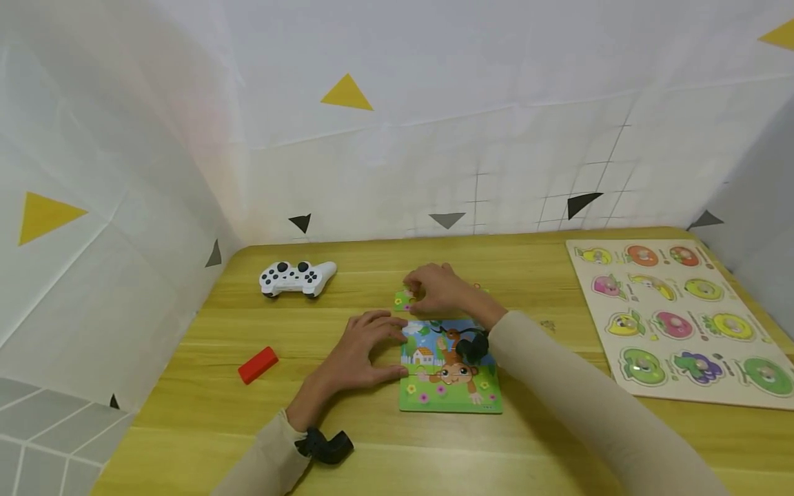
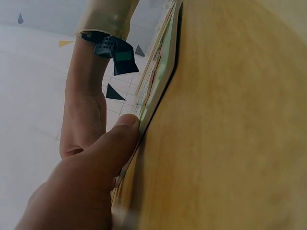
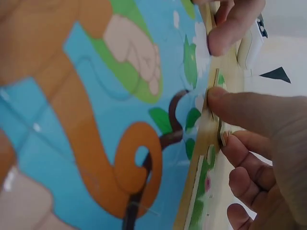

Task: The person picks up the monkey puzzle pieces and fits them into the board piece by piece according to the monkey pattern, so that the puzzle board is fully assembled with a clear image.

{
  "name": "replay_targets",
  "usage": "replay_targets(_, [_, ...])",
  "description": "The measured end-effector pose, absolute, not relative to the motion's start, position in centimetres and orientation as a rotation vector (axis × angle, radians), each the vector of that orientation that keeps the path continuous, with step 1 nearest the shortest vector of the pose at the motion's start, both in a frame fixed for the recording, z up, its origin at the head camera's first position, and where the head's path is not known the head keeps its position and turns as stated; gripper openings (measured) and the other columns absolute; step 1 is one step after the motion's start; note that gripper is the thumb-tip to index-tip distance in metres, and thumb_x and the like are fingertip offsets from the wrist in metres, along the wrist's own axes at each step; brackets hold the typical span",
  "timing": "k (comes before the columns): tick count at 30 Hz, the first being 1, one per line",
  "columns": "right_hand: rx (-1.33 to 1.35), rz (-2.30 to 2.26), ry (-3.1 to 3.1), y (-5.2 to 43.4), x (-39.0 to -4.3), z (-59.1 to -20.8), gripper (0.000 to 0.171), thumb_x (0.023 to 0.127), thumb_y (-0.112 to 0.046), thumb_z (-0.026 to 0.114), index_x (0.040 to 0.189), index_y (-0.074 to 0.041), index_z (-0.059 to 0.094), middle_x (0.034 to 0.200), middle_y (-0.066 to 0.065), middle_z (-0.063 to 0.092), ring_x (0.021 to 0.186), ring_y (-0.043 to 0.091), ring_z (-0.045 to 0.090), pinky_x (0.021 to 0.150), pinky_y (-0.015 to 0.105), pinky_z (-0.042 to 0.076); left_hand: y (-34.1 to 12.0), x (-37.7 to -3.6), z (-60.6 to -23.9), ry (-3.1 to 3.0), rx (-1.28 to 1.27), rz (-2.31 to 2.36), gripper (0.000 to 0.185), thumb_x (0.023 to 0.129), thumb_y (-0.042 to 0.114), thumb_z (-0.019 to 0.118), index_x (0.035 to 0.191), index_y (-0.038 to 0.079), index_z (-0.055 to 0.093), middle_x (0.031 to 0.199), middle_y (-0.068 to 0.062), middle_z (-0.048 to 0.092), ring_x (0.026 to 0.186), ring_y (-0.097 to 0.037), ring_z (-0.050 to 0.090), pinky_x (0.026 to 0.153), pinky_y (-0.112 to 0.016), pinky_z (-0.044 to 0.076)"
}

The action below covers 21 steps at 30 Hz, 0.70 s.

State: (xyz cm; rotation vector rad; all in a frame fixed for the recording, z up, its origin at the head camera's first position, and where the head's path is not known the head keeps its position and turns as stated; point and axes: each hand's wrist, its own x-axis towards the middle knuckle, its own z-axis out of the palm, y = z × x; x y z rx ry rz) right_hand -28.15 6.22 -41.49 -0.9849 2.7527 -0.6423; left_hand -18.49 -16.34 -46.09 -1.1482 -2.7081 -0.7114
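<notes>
A monkey jigsaw puzzle (image 1: 449, 396) lies flat on the table, its picture showing a monkey, a small house and flowers. My left hand (image 1: 356, 351) rests at its left side, thumb and fingers spread along the edge; the left wrist view has the thumb (image 2: 115, 139) against the board's rim. Beyond the far edge, my right hand (image 1: 437, 289) pinches a small puzzle piece (image 3: 221, 132) between thumb and finger, mostly covered by the hand. Green flowered puzzle pieces (image 1: 402, 302) lie beside and beneath that hand.
At the back left sits a white game controller (image 1: 296, 279). Nearer on the left is a red block (image 1: 258, 365). A wooden fruit peg board (image 1: 679, 320) takes up the right side. White patterned sheeting (image 1: 397, 165) stands behind the table (image 1: 347, 475).
</notes>
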Motion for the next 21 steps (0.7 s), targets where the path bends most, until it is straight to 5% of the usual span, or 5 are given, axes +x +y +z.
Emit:
replay_targets(3, [-1.001, -0.615, 2.754, 6.27, -28.57, -41.72, 0.035, 0.081, -0.032, 0.077, 0.107, -0.011, 0.067, 0.093, -0.002, 0.066, 0.09, 0.016, 0.06, 0.093, 0.052, 0.032, -16.3, -18.49, -46.14, -2.702, -1.149, -0.699, 0.046, 0.082, 0.062, 0.064, 0.117, 0.032, 0.062, 0.143, 0.009, 0.05, 0.139, -0.024, 0.038, 0.104, -0.051, 0.029])
replay_targets(9, [-0.98, -0.629, 2.746, 6.47, -28.75, -41.83, 0.054, 0.08, -0.035, 0.077, 0.126, -0.011, 0.062, 0.1, -0.003, 0.067, 0.093, 0.015, 0.06, 0.097, 0.055, 0.031, -16.22, -18.52, -46.17, -2.705, -1.148, -0.701, 0.046, 0.082, 0.062, 0.064, 0.117, 0.033, 0.062, 0.143, 0.01, 0.05, 0.139, -0.023, 0.038, 0.104, -0.051, 0.029])
replay_targets(21, [-1.015, -0.649, 2.786, 6.94, -28.36, -41.77, 0.053, 0.08, -0.038, 0.074, 0.125, -0.013, 0.062, 0.095, -0.006, 0.067, 0.085, 0.011, 0.059, 0.088, 0.047, 0.03, -16.28, -18.6, -46.28, -2.709, -1.143, -0.695, 0.046, 0.082, 0.064, 0.063, 0.117, 0.033, 0.062, 0.143, 0.011, 0.05, 0.139, -0.023, 0.038, 0.104, -0.051, 0.029])
